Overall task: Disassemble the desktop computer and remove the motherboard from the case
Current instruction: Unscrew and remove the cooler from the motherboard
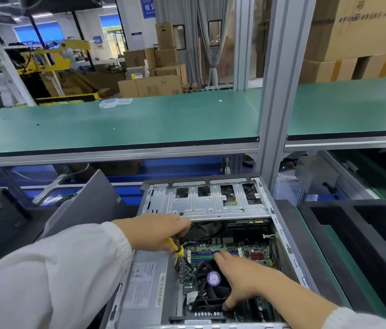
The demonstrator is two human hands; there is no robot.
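Case point(279, 224) lies open on its side on the worktop point(315, 245), motherboard point(242, 252) still seated inside, just beyond the right hand point(242, 279), which rests on the black CPU fan point(213, 283) with fingers spread, holding nothing. Left hand point(158, 233) has its grip closed round a yellow-and-black screwdriver point(177, 248), tip down at the board's left edge beside the grey power supply point(147, 290). Green shelf point(116, 124) on an aluminium frame spans above; cardboard boxes point(154, 74) stacked in the hall behind.
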